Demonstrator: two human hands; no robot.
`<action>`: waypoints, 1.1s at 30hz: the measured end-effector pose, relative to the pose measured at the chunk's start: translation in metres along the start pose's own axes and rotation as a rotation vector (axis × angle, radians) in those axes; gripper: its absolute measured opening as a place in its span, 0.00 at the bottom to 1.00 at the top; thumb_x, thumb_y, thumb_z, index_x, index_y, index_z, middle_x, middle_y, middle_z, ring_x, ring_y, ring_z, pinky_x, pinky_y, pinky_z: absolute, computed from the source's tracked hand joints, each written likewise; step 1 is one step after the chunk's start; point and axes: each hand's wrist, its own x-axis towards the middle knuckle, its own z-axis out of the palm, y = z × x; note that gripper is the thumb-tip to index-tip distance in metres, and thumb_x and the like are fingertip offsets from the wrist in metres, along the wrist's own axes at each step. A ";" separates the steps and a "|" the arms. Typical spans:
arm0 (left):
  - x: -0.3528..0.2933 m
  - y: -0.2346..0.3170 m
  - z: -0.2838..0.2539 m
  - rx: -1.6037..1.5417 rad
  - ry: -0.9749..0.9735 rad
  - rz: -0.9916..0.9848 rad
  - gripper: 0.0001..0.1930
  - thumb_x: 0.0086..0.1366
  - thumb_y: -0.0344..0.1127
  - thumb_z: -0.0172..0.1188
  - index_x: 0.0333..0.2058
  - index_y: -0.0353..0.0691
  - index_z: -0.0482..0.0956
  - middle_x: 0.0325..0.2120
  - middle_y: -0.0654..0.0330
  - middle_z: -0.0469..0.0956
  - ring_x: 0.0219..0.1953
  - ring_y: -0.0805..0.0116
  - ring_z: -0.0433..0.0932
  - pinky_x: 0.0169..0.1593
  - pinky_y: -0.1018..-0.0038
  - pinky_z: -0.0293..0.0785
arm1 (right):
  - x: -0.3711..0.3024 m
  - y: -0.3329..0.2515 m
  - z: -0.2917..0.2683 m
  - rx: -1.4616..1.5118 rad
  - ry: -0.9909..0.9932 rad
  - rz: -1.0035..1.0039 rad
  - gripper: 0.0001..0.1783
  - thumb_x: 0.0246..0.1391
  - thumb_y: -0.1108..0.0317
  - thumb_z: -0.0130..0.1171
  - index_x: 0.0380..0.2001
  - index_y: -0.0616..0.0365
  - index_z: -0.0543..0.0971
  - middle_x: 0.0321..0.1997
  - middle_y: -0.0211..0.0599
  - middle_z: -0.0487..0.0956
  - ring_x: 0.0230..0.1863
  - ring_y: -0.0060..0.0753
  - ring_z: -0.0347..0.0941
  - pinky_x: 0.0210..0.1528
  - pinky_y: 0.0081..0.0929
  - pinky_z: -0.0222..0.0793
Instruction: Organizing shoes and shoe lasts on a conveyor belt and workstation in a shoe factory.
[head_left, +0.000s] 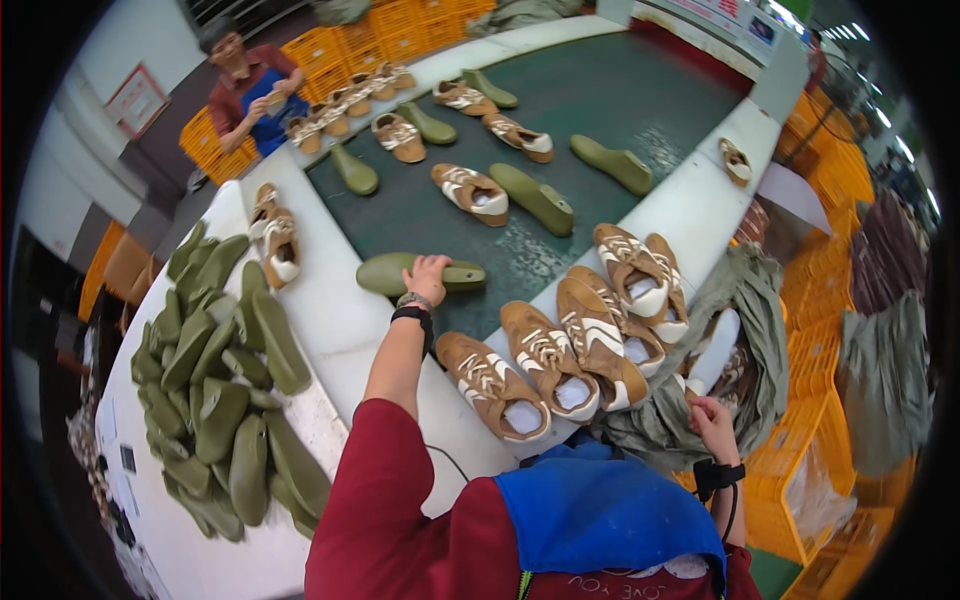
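My left hand [428,276] reaches out over the dark green conveyor belt [620,95] and rests on an olive green shoe last [382,273] lying on the belt. My right hand [712,418] is low at the right, gripping the edge of a grey-green cloth sack [760,350] that holds more shoes. Several brown and white sneakers [550,360] stand in a row on the white belt rim in front of me.
A large heap of green lasts [220,390] lies on the white table at my left. More sneakers and lasts ride the belt farther off. Another person [250,90] stands at the far left end. Orange crates [840,470] line the right side and back.
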 end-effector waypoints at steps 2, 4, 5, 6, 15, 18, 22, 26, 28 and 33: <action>0.026 0.008 0.015 -0.057 0.012 0.008 0.21 0.49 0.25 0.50 0.42 0.56 0.71 0.46 0.55 0.68 0.56 0.57 0.59 0.49 0.47 0.62 | -0.020 0.006 0.002 0.020 0.046 0.024 0.09 0.54 0.72 0.48 0.37 0.64 0.73 0.21 0.27 0.71 0.21 0.15 0.65 0.23 0.13 0.60; 0.056 -0.001 0.018 -0.081 -0.078 0.044 0.17 0.48 0.24 0.51 0.38 0.52 0.74 0.44 0.50 0.69 0.53 0.52 0.63 0.52 0.54 0.63 | -0.032 0.007 0.004 0.023 0.047 -0.003 0.09 0.53 0.72 0.49 0.37 0.64 0.73 0.20 0.26 0.71 0.21 0.15 0.64 0.23 0.14 0.59; 0.065 -0.010 0.019 -0.052 -0.201 0.114 0.15 0.48 0.24 0.51 0.35 0.50 0.76 0.43 0.47 0.70 0.50 0.50 0.65 0.53 0.59 0.64 | -0.038 -0.001 0.005 -0.048 0.058 0.002 0.09 0.53 0.72 0.50 0.36 0.65 0.73 0.20 0.26 0.71 0.21 0.15 0.64 0.23 0.14 0.59; 0.065 -0.017 0.025 -0.093 -0.134 0.133 0.14 0.47 0.23 0.51 0.32 0.47 0.77 0.42 0.44 0.70 0.49 0.48 0.67 0.53 0.62 0.64 | -0.044 -0.003 0.005 -0.076 0.082 0.000 0.09 0.52 0.72 0.50 0.35 0.65 0.73 0.20 0.26 0.71 0.21 0.15 0.64 0.23 0.15 0.60; -0.005 0.036 -0.034 -0.181 0.005 0.336 0.27 0.43 0.20 0.56 0.47 0.41 0.70 0.49 0.42 0.63 0.52 0.46 0.62 0.55 0.62 0.59 | 0.001 -0.041 0.031 -0.458 0.154 -0.448 0.09 0.47 0.71 0.51 0.32 0.61 0.76 0.30 0.44 0.75 0.31 0.44 0.72 0.33 0.31 0.68; -0.058 0.088 -0.061 -0.257 -0.059 0.559 0.24 0.45 0.23 0.57 0.45 0.36 0.69 0.46 0.47 0.69 0.50 0.51 0.66 0.55 0.64 0.61 | 0.052 -0.068 0.047 -0.553 0.178 -0.718 0.12 0.44 0.75 0.51 0.36 0.59 0.74 0.41 0.41 0.73 0.39 0.46 0.71 0.40 0.32 0.68; -0.138 0.174 -0.098 -0.486 -0.313 0.607 0.21 0.49 0.29 0.58 0.45 0.36 0.69 0.41 0.49 0.72 0.44 0.53 0.71 0.47 0.67 0.68 | 0.120 -0.085 0.061 -0.800 0.125 -0.729 0.22 0.43 0.74 0.52 0.46 0.52 0.68 0.50 0.39 0.68 0.40 0.46 0.71 0.40 0.36 0.69; -0.201 0.209 -0.123 -0.636 -0.425 0.485 0.22 0.52 0.30 0.57 0.48 0.37 0.68 0.41 0.48 0.73 0.43 0.53 0.72 0.46 0.68 0.69 | 0.158 -0.087 0.058 -0.819 0.008 -0.746 0.24 0.41 0.70 0.56 0.45 0.50 0.67 0.43 0.42 0.69 0.37 0.48 0.71 0.38 0.39 0.68; -0.218 0.210 -0.127 -0.653 -0.418 0.397 0.22 0.53 0.30 0.57 0.48 0.37 0.67 0.41 0.48 0.73 0.43 0.54 0.72 0.46 0.68 0.69 | 0.159 -0.096 0.063 -0.703 0.042 -0.821 0.22 0.39 0.67 0.60 0.41 0.51 0.67 0.39 0.43 0.68 0.35 0.49 0.71 0.37 0.42 0.67; -0.208 0.218 -0.124 -0.818 0.047 0.032 0.22 0.53 0.29 0.58 0.49 0.36 0.67 0.43 0.48 0.72 0.45 0.53 0.71 0.48 0.67 0.67 | 0.087 -0.138 0.078 -0.560 -0.033 -1.036 0.17 0.36 0.68 0.63 0.31 0.54 0.69 0.33 0.38 0.68 0.29 0.44 0.71 0.27 0.35 0.67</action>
